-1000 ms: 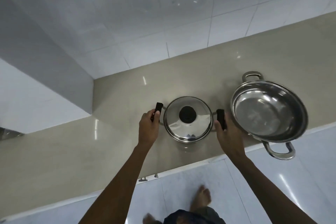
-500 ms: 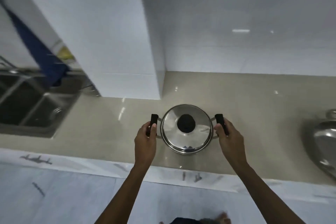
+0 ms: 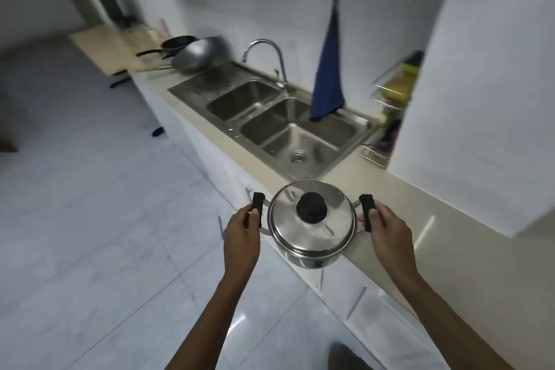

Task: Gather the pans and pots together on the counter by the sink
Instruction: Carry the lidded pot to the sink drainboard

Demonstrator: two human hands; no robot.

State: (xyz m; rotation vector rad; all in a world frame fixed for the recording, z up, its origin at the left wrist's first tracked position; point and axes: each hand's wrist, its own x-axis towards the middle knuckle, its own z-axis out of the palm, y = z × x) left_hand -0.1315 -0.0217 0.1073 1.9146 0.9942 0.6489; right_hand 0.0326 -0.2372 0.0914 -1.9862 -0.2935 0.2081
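Observation:
A small steel pot (image 3: 312, 231) with a lid and black knob hangs in the air over the counter's front edge. My left hand (image 3: 241, 230) grips its left black handle and my right hand (image 3: 387, 233) grips its right one. Beyond the double sink (image 3: 282, 120), a steel wok (image 3: 199, 54) and a black frying pan (image 3: 177, 43) rest together on the beige counter (image 3: 399, 189). The large two-handled steel pan is out of view.
A tap (image 3: 265, 58) rises behind the sink and a blue towel (image 3: 327, 69) hangs over the right basin. A wire rack (image 3: 390, 105) with bottles stands by a white tiled pillar (image 3: 480, 99). White floor lies to the left.
I have lifted the pot off the counter and turned left with it. The sink, wok and frying pan have come into view, and the large steel pan has left the view.

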